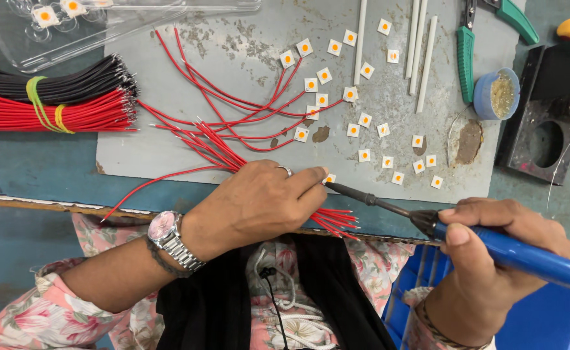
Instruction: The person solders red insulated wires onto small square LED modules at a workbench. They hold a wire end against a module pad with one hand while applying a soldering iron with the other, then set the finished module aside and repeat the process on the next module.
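Here, hands (259,201) gripping red wires (217,146), soldering iron (492,249)

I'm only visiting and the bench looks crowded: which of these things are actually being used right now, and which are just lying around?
In use:
left hand gripping loose red wires
right hand holding blue soldering iron
small white square chip at the iron's tip

Lying about:
bundled red and black wires
green pliers
white tubes
blue pot
clear tray

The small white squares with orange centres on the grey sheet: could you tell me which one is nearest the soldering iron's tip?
The white square under the left hand's fingertips, touching the soldering iron tip.
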The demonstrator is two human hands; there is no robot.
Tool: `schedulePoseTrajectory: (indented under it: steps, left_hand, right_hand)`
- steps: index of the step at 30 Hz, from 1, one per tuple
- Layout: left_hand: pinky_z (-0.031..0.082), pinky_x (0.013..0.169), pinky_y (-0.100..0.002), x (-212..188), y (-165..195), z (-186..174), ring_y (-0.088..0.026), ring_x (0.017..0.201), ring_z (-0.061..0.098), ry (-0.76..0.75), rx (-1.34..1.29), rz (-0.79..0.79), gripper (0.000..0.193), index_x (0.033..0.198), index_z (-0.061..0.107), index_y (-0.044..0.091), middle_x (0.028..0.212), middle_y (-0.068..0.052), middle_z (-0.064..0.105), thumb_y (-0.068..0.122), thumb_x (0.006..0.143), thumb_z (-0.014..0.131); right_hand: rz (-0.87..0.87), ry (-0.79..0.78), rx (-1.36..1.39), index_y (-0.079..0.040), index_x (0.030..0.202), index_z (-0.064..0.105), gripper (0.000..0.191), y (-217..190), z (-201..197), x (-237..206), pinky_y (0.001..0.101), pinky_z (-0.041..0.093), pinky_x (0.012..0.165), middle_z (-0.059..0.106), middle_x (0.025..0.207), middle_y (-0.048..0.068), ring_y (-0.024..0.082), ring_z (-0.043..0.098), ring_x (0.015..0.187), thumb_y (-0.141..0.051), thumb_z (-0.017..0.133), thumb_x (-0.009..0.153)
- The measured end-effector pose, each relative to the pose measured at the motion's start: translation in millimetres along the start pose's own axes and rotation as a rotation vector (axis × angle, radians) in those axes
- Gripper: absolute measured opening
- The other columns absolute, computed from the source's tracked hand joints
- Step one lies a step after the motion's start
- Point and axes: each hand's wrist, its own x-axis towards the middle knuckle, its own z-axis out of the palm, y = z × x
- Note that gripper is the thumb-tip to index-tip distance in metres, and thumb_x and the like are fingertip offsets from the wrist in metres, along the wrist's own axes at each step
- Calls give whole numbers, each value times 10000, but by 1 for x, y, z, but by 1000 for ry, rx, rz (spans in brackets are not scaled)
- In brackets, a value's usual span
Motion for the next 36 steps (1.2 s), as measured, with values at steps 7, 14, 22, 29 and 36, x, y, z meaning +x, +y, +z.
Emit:
schedulePoseTrajectory:
  steps: [7,14,22,29,36]
  left_hand:
    - [521,549,-352,0,-1,1,-198,595,647,-1,-17,4,85,877,622,54,1155,-117,711,121,830,645]
    - [518,530,-353,1,0,-1,-192,575,646,-18,-20,-11,98,896,641,49,1150,-108,715,122,831,649]
    - [523,549,-362,3,0,-2,-205,602,660,-24,-21,-19,92,891,638,57,1141,-98,709,133,841,652]
    - [515,538,-357,4,0,-2,-194,592,655,-42,-20,-18,98,903,636,54,1137,-94,707,118,831,652]
    - [497,495,-357,1,-1,-4,-199,556,612,-134,3,-17,181,942,646,53,1173,-72,711,133,782,622]
  right_hand:
    - [-39,-68,14,-54,1255,465,474,3,-1,-2,237,558,640,724,892,187,198,701,704,-150,873,1032]
    - [-102,-162,-12,-75,1240,460,450,-18,8,16,229,580,651,723,848,166,218,747,701,-122,848,1016]
    - [-61,-245,-85,-8,1000,633,218,-37,11,32,221,544,599,710,817,165,204,707,622,-131,812,976]
    - [63,36,-28,69,961,631,297,-13,-10,10,206,449,532,677,839,181,159,577,542,-156,822,993]
    - [111,335,100,63,904,634,175,30,-67,17,215,432,516,645,780,136,119,509,502,-89,707,950]
